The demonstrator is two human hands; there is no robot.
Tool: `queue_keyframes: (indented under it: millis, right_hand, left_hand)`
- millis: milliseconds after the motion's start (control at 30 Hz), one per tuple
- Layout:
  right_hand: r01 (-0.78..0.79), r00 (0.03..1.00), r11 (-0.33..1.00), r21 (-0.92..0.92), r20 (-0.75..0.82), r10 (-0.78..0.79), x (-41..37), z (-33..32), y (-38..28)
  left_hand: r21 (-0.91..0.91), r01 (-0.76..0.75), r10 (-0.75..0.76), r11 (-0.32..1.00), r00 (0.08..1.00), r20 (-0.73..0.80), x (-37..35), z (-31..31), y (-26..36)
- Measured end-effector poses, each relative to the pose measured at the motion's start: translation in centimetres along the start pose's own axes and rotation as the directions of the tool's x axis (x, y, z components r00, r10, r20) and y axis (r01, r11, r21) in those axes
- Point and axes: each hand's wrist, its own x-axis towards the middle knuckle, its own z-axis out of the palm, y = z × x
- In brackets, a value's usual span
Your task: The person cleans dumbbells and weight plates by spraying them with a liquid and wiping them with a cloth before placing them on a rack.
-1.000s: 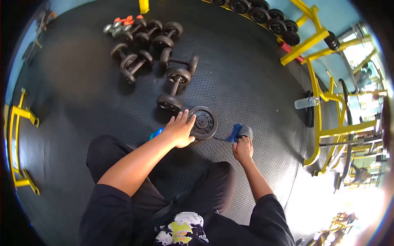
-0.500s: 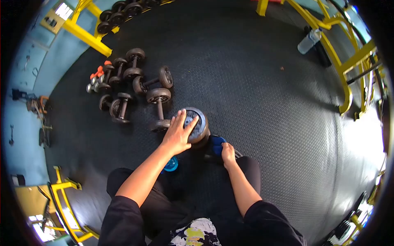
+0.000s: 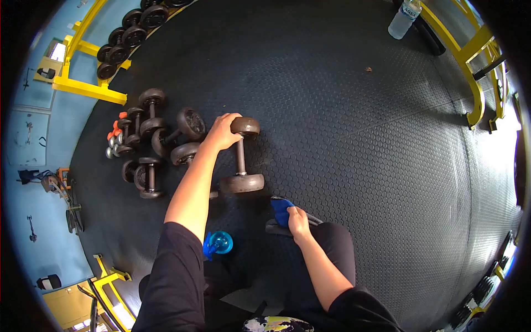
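My left hand [image 3: 222, 133] is wrapped round the far head of a brown dumbbell [image 3: 241, 157], which lies on the floor with its handle pointing away from me. Between the fingers of my right hand [image 3: 298, 222] is a blue cloth [image 3: 281, 211] with a dark edge, held low beside my right knee, apart from the dumbbell. Just left of my left forearm, another dumbbell [image 3: 184, 153] is partly hidden by the arm. A blue bottle [image 3: 222, 242] stands near my legs.
Several dumbbells [image 3: 152, 113] lie grouped on the left, with small orange-ended ones [image 3: 118, 124] beyond. A yellow rack [image 3: 88, 89] holds more dumbbells at the far left. A water bottle [image 3: 404, 21] stands by a yellow machine frame [image 3: 470, 83] at the far right. Black textured matting [image 3: 354, 144] covers the floor.
The dumbbell stood with its round end facing up under my left palm; now it lies on its side, my left hand at its far head. My right hand keeps the cloth. The view has shifted.
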Motion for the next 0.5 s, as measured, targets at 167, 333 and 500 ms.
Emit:
queue_keyframes:
  millis: [167,333,500]
  right_hand:
    - [-0.089,0.993,0.992,0.094,-0.075,0.096,0.0,0.6,-1.1]
    - [-0.099,0.993,0.985,0.144,-0.048,0.107,1.0,0.4,0.0]
    - [-0.084,0.990,0.977,0.196,-0.093,0.104,1.3,0.7,0.8]
  left_hand:
    - [0.115,-0.141,0.149,0.983,0.987,-0.063,-1.4,2.3,0.8]
    - [0.095,-0.313,0.280,0.945,0.925,0.257,-10.6,1.3,2.3]
    - [0.158,-0.010,-0.026,0.987,0.973,0.228,-14.0,4.7,1.1]
